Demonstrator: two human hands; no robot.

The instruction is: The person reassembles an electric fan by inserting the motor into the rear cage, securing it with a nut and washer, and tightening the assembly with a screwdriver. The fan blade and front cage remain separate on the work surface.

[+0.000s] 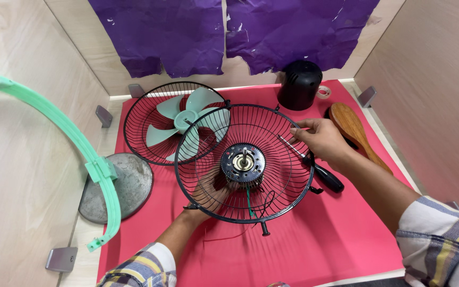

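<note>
A black wire fan guard (272, 122) with the fan motor (243, 163) at its centre stands tilted over the red mat (320, 239). My left hand (208, 196) reaches under the guard and holds the motor from behind, partly hidden by the wires. My right hand (322, 139) grips a black-handled screwdriver (326, 178), its metal shaft lying across the guard's right side. A second black guard (144, 119) lies flat at the back left with a pale green fan blade (184, 119) in it.
A black motor cover (299, 84) and a tape roll (323, 92) stand at the back. A wooden brush (353, 130) lies at the right. A grey round base with a green curved stand (102, 175) sits at the left. Wooden walls enclose the area.
</note>
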